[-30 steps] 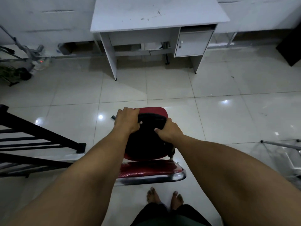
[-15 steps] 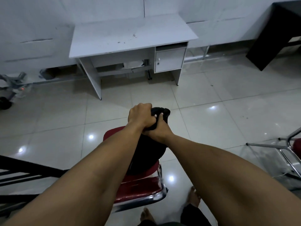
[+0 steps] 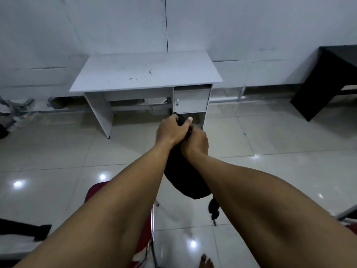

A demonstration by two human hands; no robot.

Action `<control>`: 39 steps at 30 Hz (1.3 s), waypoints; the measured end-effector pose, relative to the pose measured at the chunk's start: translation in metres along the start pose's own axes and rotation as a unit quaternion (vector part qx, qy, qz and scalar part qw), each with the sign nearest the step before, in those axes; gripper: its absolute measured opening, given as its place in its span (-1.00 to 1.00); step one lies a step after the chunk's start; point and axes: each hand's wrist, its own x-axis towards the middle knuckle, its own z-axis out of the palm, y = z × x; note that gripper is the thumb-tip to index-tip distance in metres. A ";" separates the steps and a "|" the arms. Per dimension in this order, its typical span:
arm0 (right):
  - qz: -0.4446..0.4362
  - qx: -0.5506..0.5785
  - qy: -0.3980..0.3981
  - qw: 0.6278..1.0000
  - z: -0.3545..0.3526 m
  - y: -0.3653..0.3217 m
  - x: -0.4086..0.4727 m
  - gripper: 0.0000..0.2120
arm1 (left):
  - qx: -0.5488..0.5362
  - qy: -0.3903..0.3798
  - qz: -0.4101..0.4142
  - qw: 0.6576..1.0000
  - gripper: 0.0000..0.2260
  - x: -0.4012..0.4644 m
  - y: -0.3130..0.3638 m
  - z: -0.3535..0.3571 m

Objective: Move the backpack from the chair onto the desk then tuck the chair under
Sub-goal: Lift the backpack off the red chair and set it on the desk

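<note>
A black backpack [image 3: 185,180] hangs in the air between my forearms, clear of the chair, with a strap dangling below it. My left hand [image 3: 170,131] and my right hand [image 3: 197,142] are both closed on its top, side by side. The red chair [image 3: 144,242] with a chrome frame is low in the view, mostly hidden under my left arm. The white desk [image 3: 146,72] stands ahead against the wall, its top bare apart from a few dark specks, with a small cabinet under its right side.
A black table [image 3: 328,78] stands at the right by the wall. A dark metal frame end [image 3: 38,232] lies low at the left. Another chair's chrome leg [image 3: 347,214] shows at the right edge. Glossy tiled floor lies between me and the desk.
The backpack has gone from resting on the chair seat to hanging in the air, up and forward. My hands moved from its sides to its top. The view lifted toward the desk.
</note>
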 end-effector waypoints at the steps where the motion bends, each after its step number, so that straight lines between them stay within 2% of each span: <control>1: -0.011 -0.015 -0.001 1.000 -0.009 0.004 0.012 -0.85 | -0.018 -0.011 0.019 1.000 -0.63 0.007 0.002 -0.003; 3: -0.033 -0.038 -0.004 0.999 -0.032 0.016 0.046 -0.71 | -0.018 -0.021 0.067 0.997 -0.75 0.033 0.008 -0.005; 5: -0.059 -0.034 -0.003 0.998 -0.049 0.027 0.080 -0.59 | 0.046 -0.003 0.096 0.994 -0.92 0.066 0.003 -0.008; 7: -0.083 -0.028 -0.003 0.996 -0.059 0.035 0.114 -0.55 | 0.127 -0.017 0.081 0.988 -0.70 0.099 -0.001 -0.005; 10: -0.110 -0.030 -0.017 0.993 -0.066 0.041 0.159 -0.53 | 0.190 -0.131 0.063 0.971 -0.26 0.140 0.005 0.013; 12: -0.115 -0.030 -0.020 0.993 -0.069 0.043 0.191 -0.51 | 0.217 -0.198 0.087 0.952 -0.25 0.167 0.014 0.031; 14: -0.127 -0.031 -0.013 0.991 -0.072 0.045 0.226 -0.49 | 0.230 -0.212 0.110 0.943 -0.47 0.197 0.027 0.051; 16: -0.118 -0.032 0.007 0.992 -0.074 0.046 0.259 -0.48 | 0.248 -0.191 0.150 0.938 -0.70 0.225 0.039 0.062; 18: -0.105 -0.036 0.022 0.994 -0.077 0.043 0.285 -0.48 | 0.236 -0.177 0.172 0.940 -0.80 0.249 0.050 0.064; 23: -0.093 -0.028 0.046 0.994 -0.083 0.015 0.358 -0.50 | 0.227 -0.141 0.219 0.938 -0.73 0.322 0.078 0.047; 28: -0.119 -0.031 0.064 0.990 -0.095 -0.032 0.426 -0.56 | 0.203 -0.015 0.224 0.953 -0.74 0.383 0.101 0.024; 33: -0.150 -0.004 0.071 0.986 -0.103 -0.080 0.506 -0.57 | 0.186 0.101 0.225 0.951 -0.79 0.450 0.135 0.006; 39: -0.197 0.004 0.074 0.978 -0.101 -0.123 0.606 -0.61 | 0.114 0.149 0.224 0.956 -0.72 0.540 0.168 -0.003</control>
